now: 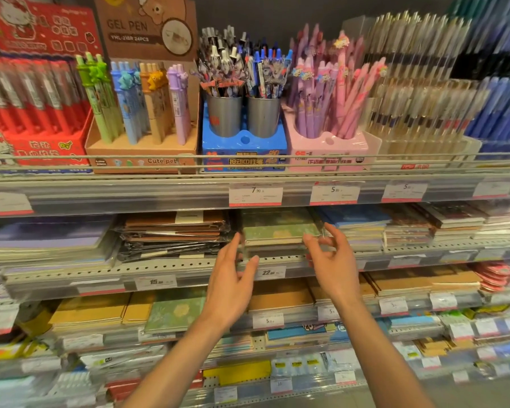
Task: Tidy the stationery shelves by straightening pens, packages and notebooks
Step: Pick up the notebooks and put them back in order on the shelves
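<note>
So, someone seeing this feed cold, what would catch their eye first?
Probably the two hands, left hand and right hand, reaching in on either side of the green notebook stack on the second shelf. Above that, the bright pen displays: the red box at far left, pink pens right of centre.

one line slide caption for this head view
Both hands, left and right, reach toward a green notebook stack on the shelf below the pen displays.
</note>
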Available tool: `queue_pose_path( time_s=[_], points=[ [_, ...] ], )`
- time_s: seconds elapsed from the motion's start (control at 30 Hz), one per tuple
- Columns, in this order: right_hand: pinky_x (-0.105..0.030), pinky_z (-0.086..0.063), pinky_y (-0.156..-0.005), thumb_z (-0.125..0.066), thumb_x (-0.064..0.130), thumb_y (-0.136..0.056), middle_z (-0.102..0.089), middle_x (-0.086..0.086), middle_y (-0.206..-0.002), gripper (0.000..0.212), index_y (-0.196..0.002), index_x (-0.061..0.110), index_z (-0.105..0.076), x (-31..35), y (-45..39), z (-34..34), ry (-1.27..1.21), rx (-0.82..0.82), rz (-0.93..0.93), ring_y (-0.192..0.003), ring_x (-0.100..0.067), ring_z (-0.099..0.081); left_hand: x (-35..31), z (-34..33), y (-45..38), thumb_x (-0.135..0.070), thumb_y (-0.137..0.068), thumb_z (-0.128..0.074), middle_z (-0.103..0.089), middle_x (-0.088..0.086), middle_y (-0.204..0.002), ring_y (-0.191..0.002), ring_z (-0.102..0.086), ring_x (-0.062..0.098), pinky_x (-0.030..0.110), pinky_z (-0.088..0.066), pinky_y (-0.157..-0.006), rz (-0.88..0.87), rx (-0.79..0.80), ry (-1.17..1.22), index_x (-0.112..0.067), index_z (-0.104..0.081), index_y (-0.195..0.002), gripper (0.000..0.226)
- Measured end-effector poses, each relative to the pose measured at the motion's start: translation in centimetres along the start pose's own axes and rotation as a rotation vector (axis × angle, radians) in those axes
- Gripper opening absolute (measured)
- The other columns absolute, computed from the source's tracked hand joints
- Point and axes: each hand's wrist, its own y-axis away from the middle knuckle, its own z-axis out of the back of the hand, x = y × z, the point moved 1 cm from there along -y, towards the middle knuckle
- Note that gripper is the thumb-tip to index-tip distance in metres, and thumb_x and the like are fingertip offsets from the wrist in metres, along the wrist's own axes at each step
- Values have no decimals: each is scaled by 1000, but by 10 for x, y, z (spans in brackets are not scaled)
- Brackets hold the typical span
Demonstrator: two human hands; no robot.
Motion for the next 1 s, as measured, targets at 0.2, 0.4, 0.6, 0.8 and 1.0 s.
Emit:
queue_pose_path(
  time_s=[0.2,0.4,0.6,0.8,1.0],
  points=[
    [-21,-45,-79,-60,49,-94,-66,14,-70,64,-149,28,-38,-5,0,-8,175,-10,111,-76,4,-67,9,-23,-11,-52,-100,-36,-18,-14,-162,-147,-19,5,33,-21,-122,-8,-39,-36,-33,-5,-157,67],
    [-36,-62,-71,-55,47,-97,-73,3,-86,54,-144,28,-37,-7,-24,-21,177,28,113,-64,-5,-70,0,-44,-36,-48,-104,-21,-11,-3,-165,-151,-13,12,30,-11,-122,70,-89,29,-24,-3,-157,61],
    [-39,-63,-67,-57,46,-96,-67,5,-110,46,-136,29,-41,-11,-36,-27,176,26,106,-67,-11,-72,1,-44,-52,-41,-105,-26,-40,1,-152,-141,-36,21,37,-30,-116,77,-155,70,-19,-22,-153,53],
    [-27,-51,-78,-57,45,-97,-67,0,-116,41,-130,22,-50,-11,-36,-35,318,-108,175,-103,-19,-66,5,-48,-62,-36,-105,-31,-64,4,-111,-107,-60,25,47,-49,-96,139,-233,99,-23,-51,-113,25],
    [-34,-57,-75,-56,50,-96,-71,0,-105,39,-123,22,-54,-16,-38,-35,376,-141,208,-94,-20,-69,10,-46,-61,-40,-104,-35,-63,6,-119,-112,-59,24,50,-48,-99,120,-176,76,-17,-50,-120,32]
  ],
)
